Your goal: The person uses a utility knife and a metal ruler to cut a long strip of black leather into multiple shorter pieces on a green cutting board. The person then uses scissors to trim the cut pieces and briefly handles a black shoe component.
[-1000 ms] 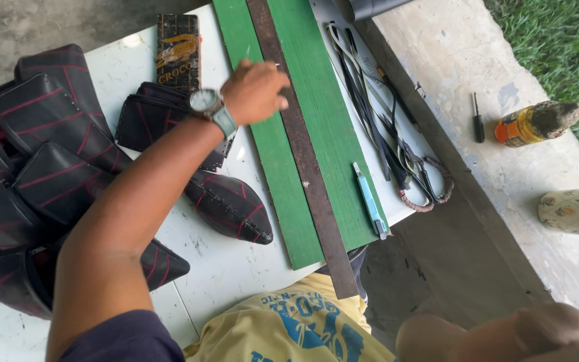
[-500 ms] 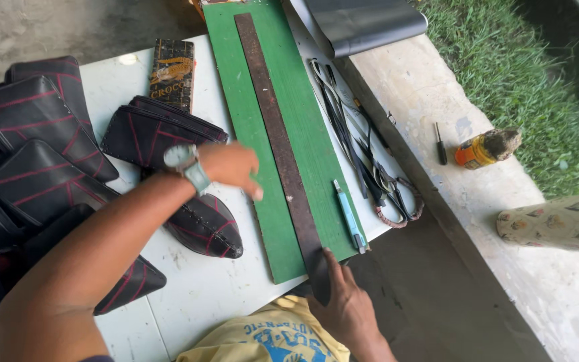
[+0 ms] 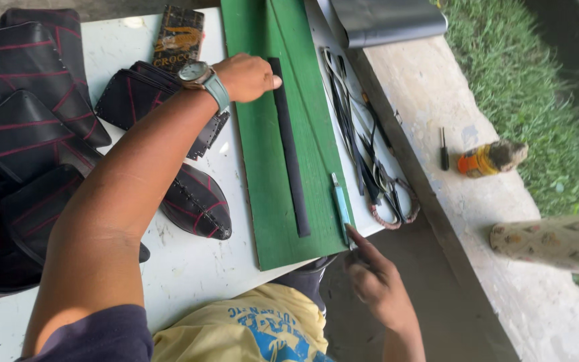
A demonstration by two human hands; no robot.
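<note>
One dark strip point(image 3: 289, 147) of what looks like leather lies lengthwise on the green cutting mat point(image 3: 263, 201), and the left hand point(image 3: 246, 77) bears on its far end: fingers curled under, thumb stretched flat against the strip's top, pressing rather than pinching, apparently to keep the piece from sliding on the mat. A wristwatch point(image 3: 199, 74) sits just behind that hand on the forearm. The right hand point(image 3: 370, 281) is at the near edge of the mat, well apart from the left, index finger extended so its tip touches or nearly touches the lower end of a light-blue utility knife point(image 3: 340, 208); it grips nothing, and the other fingers are loosely folded. The knife lies along the mat's right border, parallel to the strip, within easy reach. Further right of it, scissors point(image 3: 387, 194) and dark cords rest together at the table edge. On the thumb-away side of the left hand, stacked black stitched pieces point(image 3: 28, 134) with red lines cover the white table point(image 3: 189, 268). Beyond the table, on the concrete ledge, a small screwdriver point(image 3: 443, 151) and an orange bottle point(image 3: 484, 159) lie beside the grass.
</note>
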